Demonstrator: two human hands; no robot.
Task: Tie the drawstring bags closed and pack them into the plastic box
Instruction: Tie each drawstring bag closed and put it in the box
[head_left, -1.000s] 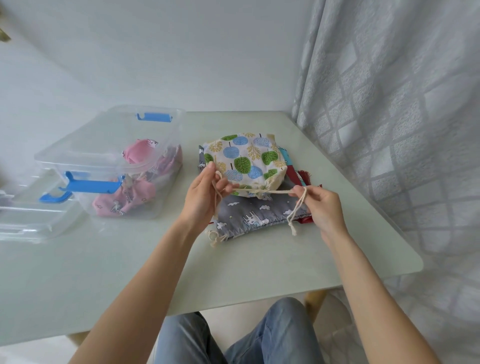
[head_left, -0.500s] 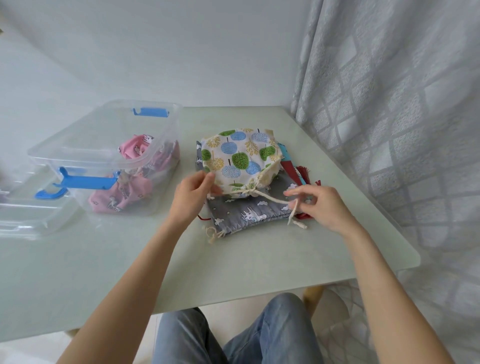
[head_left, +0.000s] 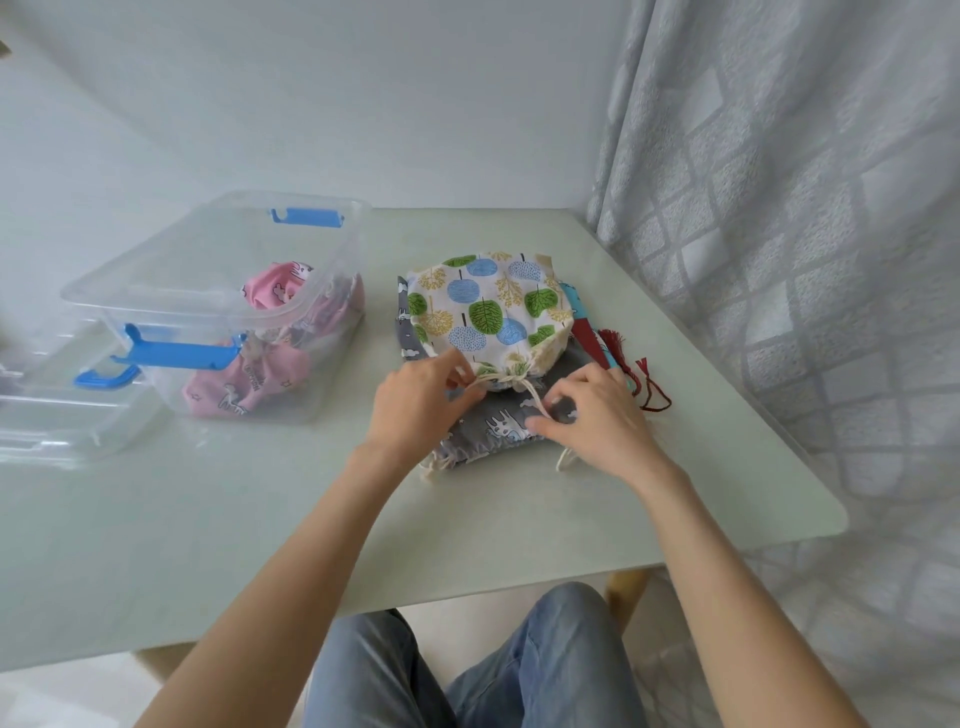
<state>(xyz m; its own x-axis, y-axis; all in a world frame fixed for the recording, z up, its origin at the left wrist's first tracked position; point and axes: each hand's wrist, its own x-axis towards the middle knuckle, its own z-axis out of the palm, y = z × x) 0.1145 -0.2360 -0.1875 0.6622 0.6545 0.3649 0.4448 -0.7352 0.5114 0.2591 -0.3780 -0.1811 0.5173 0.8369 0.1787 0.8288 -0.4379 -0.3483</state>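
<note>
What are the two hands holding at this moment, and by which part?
Both the left hand and right hand pinch the drawstring ends at the tree-print bag mouth.

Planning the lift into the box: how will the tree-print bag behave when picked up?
The tree-print bag probably stays soft and floppy: thin cloth, gathered mouth. It looks puffed yet likely light. Its cord may dangle and snag.

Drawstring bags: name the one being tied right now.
The tree-print bag, atop the grey bag; both hands pinch its cord. The pink bags sit boxed.
</note>
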